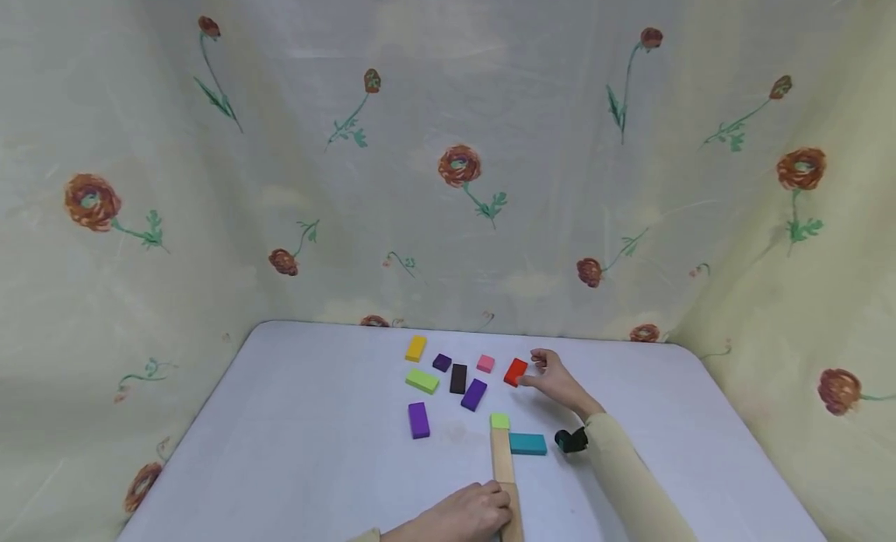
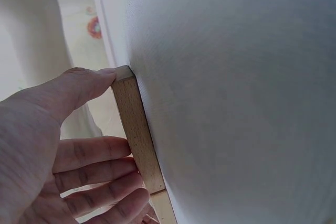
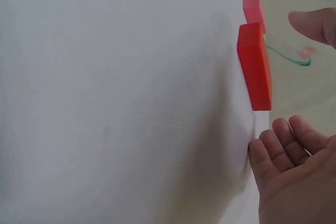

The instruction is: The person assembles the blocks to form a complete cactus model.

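Note:
My left hand (image 1: pixel 467 512) is at the near end of a row of wooden blocks, on the nearest wooden block (image 2: pixel 137 129). In the left wrist view, the thumb sits at that block's end corner and the fingertips meet its side. My right hand (image 1: pixel 556 380) is spread around a red block (image 3: pixel 255 69) toward the back right. Its thumb and fingers stand apart, at either end of the red block in the right wrist view. A farther wooden block (image 1: pixel 502 456) leads to a small lime block (image 1: pixel 500 421). Beside the row lies a teal block (image 1: pixel 528 444).
Behind lie a pink block (image 1: pixel 485 363), a dark brown block (image 1: pixel 458 379), purple blocks (image 1: pixel 474 395), a lime green block (image 1: pixel 422 381) and a yellow block (image 1: pixel 416 348). A black wrist device (image 1: pixel 571 440) sits under the right sleeve. Flowered cloth (image 1: pixel 448 215) hangs around the white table (image 1: pixel 308 449).

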Available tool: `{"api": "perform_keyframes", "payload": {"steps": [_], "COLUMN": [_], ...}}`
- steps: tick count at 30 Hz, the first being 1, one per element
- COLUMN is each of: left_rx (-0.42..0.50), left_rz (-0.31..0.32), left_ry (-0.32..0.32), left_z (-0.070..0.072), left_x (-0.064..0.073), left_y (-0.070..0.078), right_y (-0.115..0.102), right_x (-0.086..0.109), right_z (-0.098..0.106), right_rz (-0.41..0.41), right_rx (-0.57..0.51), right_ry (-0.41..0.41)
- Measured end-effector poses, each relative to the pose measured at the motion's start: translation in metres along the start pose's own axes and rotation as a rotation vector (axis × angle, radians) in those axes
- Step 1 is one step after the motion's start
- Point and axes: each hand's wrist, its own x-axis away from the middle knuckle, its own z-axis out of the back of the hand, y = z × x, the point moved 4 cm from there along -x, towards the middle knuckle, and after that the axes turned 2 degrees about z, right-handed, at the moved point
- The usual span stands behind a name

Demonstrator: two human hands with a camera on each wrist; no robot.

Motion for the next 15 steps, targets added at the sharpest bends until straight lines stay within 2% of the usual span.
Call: {"api": "perform_keyframes", "payload": {"steps": [4,10,15], "left_rx": [0.013,-0.01,-0.01], "left_rz": [0.004,0.008,0.013], "left_ry": [0.006,0.038,0.029], "left_z": [-0.001,0.0,-0.001], "left_x": [0.0,0.001,0.001], "left_y": [0.0,0.001,0.002], "right_y": [0.006,0.009,0.009], "right_x": [-0.007,-0.017,-0.018], "right_z": [-0.002,-0.004,-0.005], "right_rz": [-0.023,0.0,0.009], "right_rx": [0.003,-0.012,0.002], "right_ry": [-0.026,-0.056,-0.055]}}
